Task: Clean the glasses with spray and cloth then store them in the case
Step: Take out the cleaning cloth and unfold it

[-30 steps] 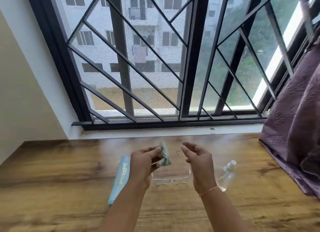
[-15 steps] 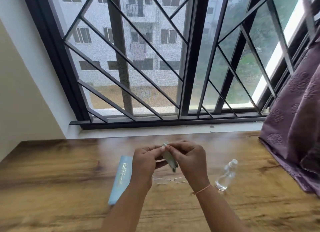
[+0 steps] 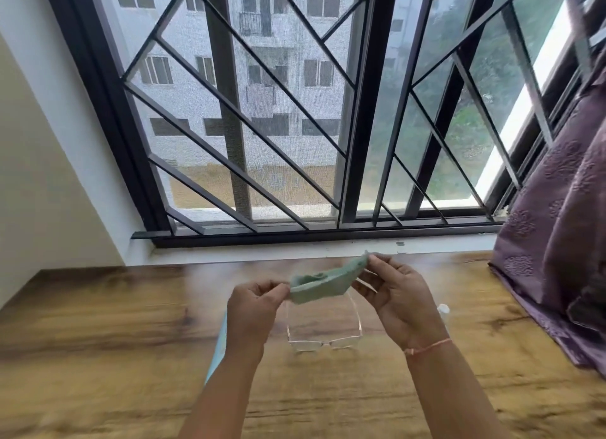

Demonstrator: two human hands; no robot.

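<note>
Now both your hands are raised above the table (image 3: 98, 323), forearms reaching in from the bottom edge and palms turned roughly toward each other. Your left hand (image 3: 252, 302) pinches the near end of the cloth (image 3: 324, 281) between thumb and fingertips. Your right hand (image 3: 400, 297) pinches the far corner between thumb and forefinger, its other fingers loosely curled. The pale green cloth hangs stretched between them, partly folded and clear of the table. The glasses (image 3: 324, 340) lie on the table just below the cloth, between your wrists, with arms unfolded toward the window and lenses nearest you; neither hand touches them. The pale blue case (image 3: 218, 350) lies on the table left of the glasses, mostly hidden behind your left wrist and forearm. Only the white cap of the bottle (image 3: 443, 310) shows past your right wrist, which wears an orange thread (image 3: 429, 346). A purple curtain (image 3: 557, 258) drapes onto the table's right end, and a black grille (image 3: 262, 127) fills the window beyond.
</note>
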